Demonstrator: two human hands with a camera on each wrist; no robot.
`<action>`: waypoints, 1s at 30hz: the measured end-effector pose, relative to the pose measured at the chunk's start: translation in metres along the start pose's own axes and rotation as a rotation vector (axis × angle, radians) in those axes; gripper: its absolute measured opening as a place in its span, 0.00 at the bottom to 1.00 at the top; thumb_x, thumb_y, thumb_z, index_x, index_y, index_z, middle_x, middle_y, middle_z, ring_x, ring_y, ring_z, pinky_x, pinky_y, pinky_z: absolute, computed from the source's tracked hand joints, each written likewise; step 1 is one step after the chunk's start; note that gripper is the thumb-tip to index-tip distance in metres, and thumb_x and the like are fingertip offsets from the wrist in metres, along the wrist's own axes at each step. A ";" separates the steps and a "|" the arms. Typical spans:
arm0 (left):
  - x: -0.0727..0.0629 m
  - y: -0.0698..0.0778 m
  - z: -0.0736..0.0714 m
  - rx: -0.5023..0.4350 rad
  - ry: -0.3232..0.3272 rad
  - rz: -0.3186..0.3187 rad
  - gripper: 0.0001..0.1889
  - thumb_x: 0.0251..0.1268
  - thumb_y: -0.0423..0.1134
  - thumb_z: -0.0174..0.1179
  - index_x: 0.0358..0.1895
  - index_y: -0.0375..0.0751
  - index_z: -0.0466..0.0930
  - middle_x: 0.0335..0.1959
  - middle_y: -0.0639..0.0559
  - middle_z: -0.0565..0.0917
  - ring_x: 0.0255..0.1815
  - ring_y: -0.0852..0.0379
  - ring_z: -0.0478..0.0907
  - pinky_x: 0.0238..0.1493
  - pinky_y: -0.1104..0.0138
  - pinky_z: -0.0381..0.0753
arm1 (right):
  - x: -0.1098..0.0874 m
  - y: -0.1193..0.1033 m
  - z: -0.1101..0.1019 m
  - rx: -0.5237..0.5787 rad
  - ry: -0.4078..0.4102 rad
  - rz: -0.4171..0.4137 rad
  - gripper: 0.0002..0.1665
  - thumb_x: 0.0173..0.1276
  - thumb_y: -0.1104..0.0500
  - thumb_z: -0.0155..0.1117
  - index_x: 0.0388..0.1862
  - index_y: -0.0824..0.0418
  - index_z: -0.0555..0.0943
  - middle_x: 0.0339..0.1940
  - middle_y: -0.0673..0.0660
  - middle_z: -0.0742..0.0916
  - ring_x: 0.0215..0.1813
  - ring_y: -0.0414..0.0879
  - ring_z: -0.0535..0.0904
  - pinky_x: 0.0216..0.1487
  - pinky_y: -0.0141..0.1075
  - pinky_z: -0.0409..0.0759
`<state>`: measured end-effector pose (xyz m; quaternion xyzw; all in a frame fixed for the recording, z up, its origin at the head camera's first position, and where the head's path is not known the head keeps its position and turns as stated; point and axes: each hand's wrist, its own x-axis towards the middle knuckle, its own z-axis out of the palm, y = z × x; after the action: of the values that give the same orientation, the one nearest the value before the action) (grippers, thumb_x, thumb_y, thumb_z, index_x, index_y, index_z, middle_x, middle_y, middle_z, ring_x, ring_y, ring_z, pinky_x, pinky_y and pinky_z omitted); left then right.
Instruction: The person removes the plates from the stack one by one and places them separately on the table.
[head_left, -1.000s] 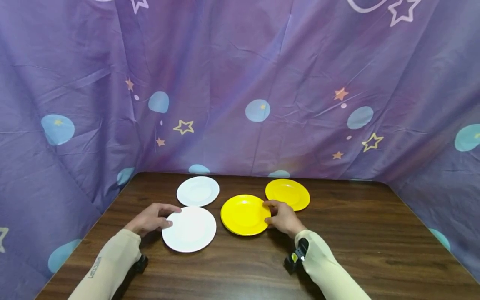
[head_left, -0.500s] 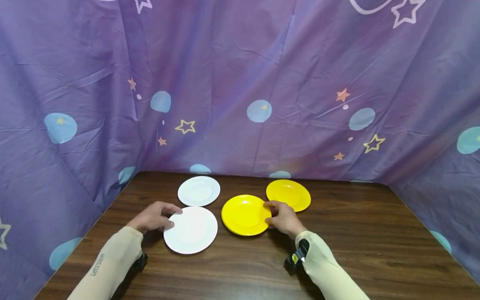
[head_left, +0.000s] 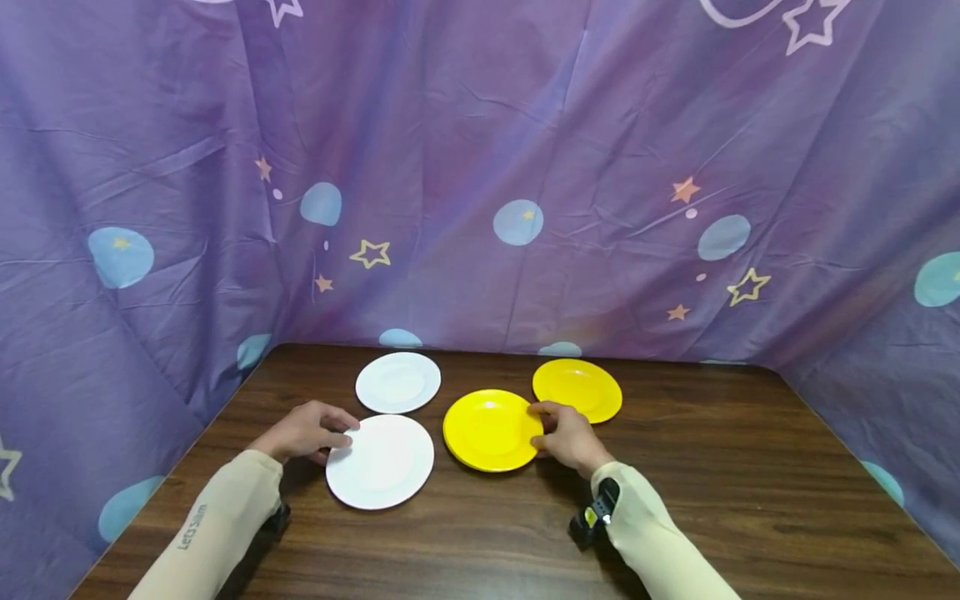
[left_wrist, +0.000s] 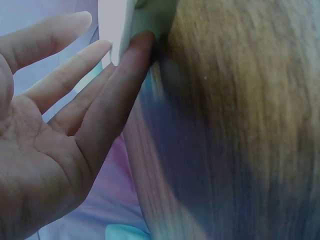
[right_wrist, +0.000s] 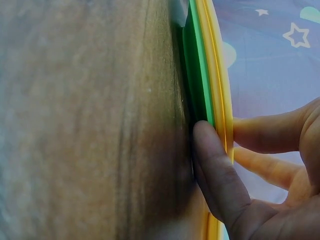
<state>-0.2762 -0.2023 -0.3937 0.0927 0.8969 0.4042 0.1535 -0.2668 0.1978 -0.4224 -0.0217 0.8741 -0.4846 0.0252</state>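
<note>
In the head view, my left hand [head_left: 300,432] is at the left rim of the near white plate [head_left: 382,467]. The left wrist view shows one digit under that white plate [left_wrist: 114,25] and a fingertip at its rim, with another finger lifted apart. My right hand [head_left: 567,437] grips the right rim of the near yellow plate [head_left: 487,429]. Seen from the right wrist, a digit reaches under the stacked rims while fingers press the yellow rim [right_wrist: 216,75] from the other side; a green rim [right_wrist: 197,70] shows beneath the yellow.
Another white plate [head_left: 397,382] lies behind the near white one, and a second yellow plate [head_left: 577,389] lies at the back right. All are on a brown wooden table [head_left: 750,483]. A purple patterned curtain [head_left: 450,167] hangs behind and along both sides.
The fingers of my left hand have shifted on the white plate's rim, and that plate sits very slightly nearer. My right hand and the yellow plates show no clear movement.
</note>
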 end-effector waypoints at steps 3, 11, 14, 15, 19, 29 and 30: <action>-0.001 -0.001 -0.001 -0.009 0.000 -0.003 0.16 0.65 0.31 0.62 0.55 0.28 0.81 0.51 0.33 0.83 0.42 0.54 0.81 0.36 0.59 0.88 | 0.000 -0.001 0.000 0.002 0.004 0.001 0.30 0.58 0.78 0.65 0.62 0.70 0.77 0.46 0.68 0.86 0.39 0.47 0.82 0.34 0.38 0.88; 0.000 -0.002 -0.001 -0.029 0.005 -0.024 0.16 0.66 0.32 0.61 0.55 0.28 0.81 0.47 0.36 0.84 0.41 0.54 0.80 0.35 0.59 0.88 | 0.001 0.001 0.001 0.006 0.002 -0.004 0.30 0.57 0.78 0.65 0.62 0.71 0.77 0.45 0.68 0.86 0.38 0.48 0.82 0.34 0.38 0.88; 0.000 -0.001 -0.001 -0.032 0.003 -0.026 0.16 0.66 0.31 0.60 0.55 0.27 0.81 0.48 0.36 0.84 0.41 0.53 0.80 0.36 0.59 0.89 | 0.001 0.002 0.001 0.011 0.007 0.002 0.30 0.57 0.78 0.65 0.62 0.70 0.78 0.45 0.68 0.86 0.38 0.47 0.82 0.34 0.38 0.88; 0.000 -0.001 -0.001 -0.032 0.007 -0.033 0.16 0.66 0.32 0.61 0.55 0.28 0.81 0.47 0.36 0.85 0.41 0.53 0.80 0.36 0.59 0.89 | 0.001 0.002 0.001 0.011 0.007 0.002 0.30 0.57 0.78 0.65 0.62 0.70 0.78 0.45 0.68 0.86 0.38 0.47 0.82 0.34 0.38 0.88; 0.000 0.000 -0.002 -0.024 0.011 -0.043 0.16 0.66 0.32 0.60 0.55 0.28 0.81 0.47 0.37 0.85 0.41 0.53 0.79 0.36 0.59 0.89 | 0.001 0.002 0.001 0.018 0.008 0.004 0.30 0.57 0.78 0.66 0.62 0.70 0.78 0.45 0.68 0.86 0.38 0.47 0.82 0.34 0.38 0.88; 0.001 -0.001 -0.004 -0.027 0.011 -0.020 0.17 0.66 0.31 0.60 0.55 0.26 0.80 0.48 0.35 0.86 0.42 0.52 0.82 0.37 0.58 0.89 | 0.001 0.001 0.000 0.003 0.002 0.005 0.30 0.58 0.78 0.66 0.62 0.70 0.77 0.46 0.69 0.86 0.40 0.47 0.82 0.35 0.38 0.88; 0.001 -0.001 -0.005 -0.025 0.013 -0.023 0.17 0.66 0.31 0.60 0.56 0.26 0.80 0.49 0.35 0.86 0.42 0.52 0.82 0.36 0.58 0.89 | 0.000 0.001 0.000 -0.002 0.000 0.007 0.30 0.58 0.77 0.66 0.62 0.70 0.77 0.46 0.68 0.85 0.40 0.47 0.82 0.35 0.38 0.88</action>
<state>-0.2786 -0.2063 -0.3919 0.0778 0.8937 0.4143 0.1536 -0.2672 0.1981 -0.4231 -0.0186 0.8745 -0.4839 0.0268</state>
